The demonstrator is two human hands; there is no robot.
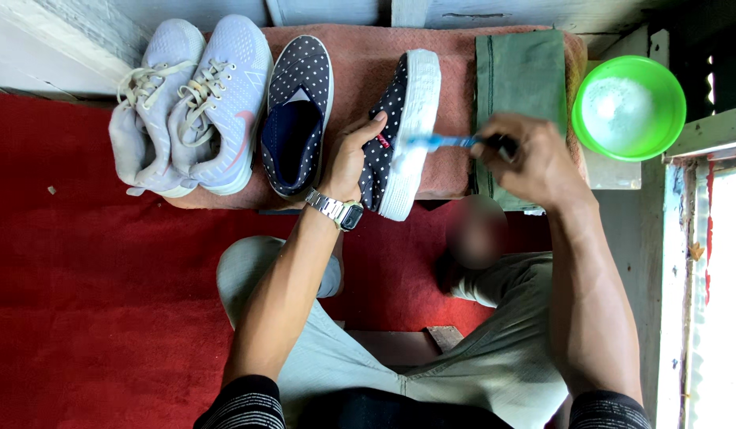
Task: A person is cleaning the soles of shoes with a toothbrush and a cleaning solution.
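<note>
Left hand (350,163) grips tilted dotted shoe (399,131); right hand (531,159) grips blue brush (443,142) on its sole

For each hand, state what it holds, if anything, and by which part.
Left hand holds the polka-dot slip-on shoe tilted on its side, grip on the upper. Right hand holds a blue toothbrush by its handle end.
</note>
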